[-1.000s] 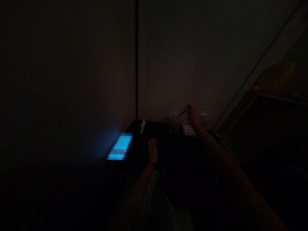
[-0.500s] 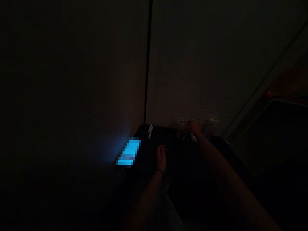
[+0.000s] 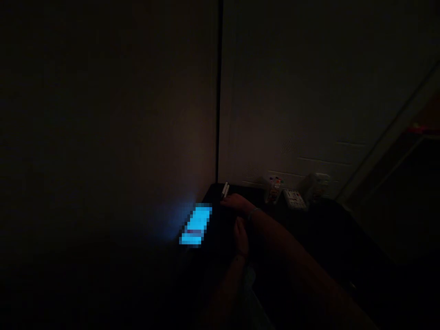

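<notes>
The scene is very dark. My right hand (image 3: 235, 201) reaches left across the dark tabletop (image 3: 261, 224), its fingers together at the near end of slim white pens or markers (image 3: 225, 189). Whether it grips one of them is hidden in the gloom. Below it, my left hand (image 3: 241, 238) is held on edge with fingers extended and nothing visible in it. To the left lies a lit phone-like screen (image 3: 196, 224), blurred into blue blocks. Neither hand touches it.
Along the wall stand a clear container with coloured tips inside (image 3: 274, 189), a white keypad-like object (image 3: 294, 199) and a second pale container (image 3: 316, 187). Walls meet in a corner at a dark vertical gap (image 3: 219, 101). Something red (image 3: 421, 129) shows at far right.
My right hand has moved left from the containers to the white pens, uncovering the keypad-like object. My left hand stays low, its fingers now straighter. The view has shifted slightly.
</notes>
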`<state>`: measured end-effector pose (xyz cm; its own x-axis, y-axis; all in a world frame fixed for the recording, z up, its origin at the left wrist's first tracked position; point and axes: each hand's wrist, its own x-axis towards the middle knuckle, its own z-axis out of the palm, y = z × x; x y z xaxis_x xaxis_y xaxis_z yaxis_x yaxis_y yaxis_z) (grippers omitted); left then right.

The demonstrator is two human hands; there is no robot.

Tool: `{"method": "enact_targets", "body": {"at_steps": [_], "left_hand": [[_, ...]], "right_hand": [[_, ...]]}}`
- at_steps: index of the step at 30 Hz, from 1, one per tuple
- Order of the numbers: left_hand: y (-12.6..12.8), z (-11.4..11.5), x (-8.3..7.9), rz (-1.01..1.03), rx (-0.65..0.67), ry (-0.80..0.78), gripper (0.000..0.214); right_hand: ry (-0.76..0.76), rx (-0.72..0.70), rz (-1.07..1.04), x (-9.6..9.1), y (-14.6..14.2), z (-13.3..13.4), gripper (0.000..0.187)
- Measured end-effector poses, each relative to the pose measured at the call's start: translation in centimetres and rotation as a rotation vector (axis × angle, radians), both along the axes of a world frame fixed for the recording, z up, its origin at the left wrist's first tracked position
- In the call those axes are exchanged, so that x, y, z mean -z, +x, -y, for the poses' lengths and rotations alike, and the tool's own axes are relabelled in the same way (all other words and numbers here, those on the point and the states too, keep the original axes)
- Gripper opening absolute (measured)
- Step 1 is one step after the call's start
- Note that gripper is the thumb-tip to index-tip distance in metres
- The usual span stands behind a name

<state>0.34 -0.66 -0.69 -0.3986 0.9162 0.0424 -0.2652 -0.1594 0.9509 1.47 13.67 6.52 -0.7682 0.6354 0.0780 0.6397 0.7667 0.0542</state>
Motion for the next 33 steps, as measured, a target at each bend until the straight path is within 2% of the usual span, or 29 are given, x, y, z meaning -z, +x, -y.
{"method": "enact_targets", "body": {"at_steps": [2,5,10,13,17,20,22,24,27,33], "left_hand": [[-0.1,0.1,0.1,0.019,0.012,-0.014,0.044],[-0.2,0.0,0.4,0.019,0.02,-0.015,0.045],[-0.3,-0.5,0.9,0.006,0.019,0.013,0.044],[-0.3,-0.8,1.1,-0.004,0.029,0.023,0.043],[-0.5,-0.9,0.5,0.004,0.024,0.057,0.039],[-0.8,-0.7,-0.4,-0.027,-0.002,0.073,0.037],[-0.9,-0.6,-1.0,-0.067,-0.005,0.109,0.038],[-1.0,-0.5,-1.5,-0.076,-0.019,0.129,0.04],[-1.1,-0.7,-1.6,-0.108,-0.025,0.13,0.04],[-1.6,-1.5,-0.9,-0.283,0.034,0.105,0.035]], "right_hand": [[-0.037,0.008,-0.015,1.2,-0.7,-0.6,0.023],[-0.038,-0.02,-0.005,2.0,-0.4,-1.1,0.022],[0.12,-0.144,-0.046,0.7,2.4,-0.2,0.021],[0.2,-0.05,-0.305,-1.1,5.2,1.7,0.019],[0.185,0.301,-0.967,-2.4,9.3,6.5,0.025],[0.03,0.49,-1.462,-0.9,11.6,10.6,0.032],[-0.149,0.552,-1.65,1.1,12.5,12.8,0.033],[-0.305,0.589,-1.708,3.2,13.1,14.4,0.034],[-0.404,0.624,-1.702,5.5,13.6,15.7,0.036],[-0.355,0.644,-1.642,6.3,13.7,15.7,0.034]]}}
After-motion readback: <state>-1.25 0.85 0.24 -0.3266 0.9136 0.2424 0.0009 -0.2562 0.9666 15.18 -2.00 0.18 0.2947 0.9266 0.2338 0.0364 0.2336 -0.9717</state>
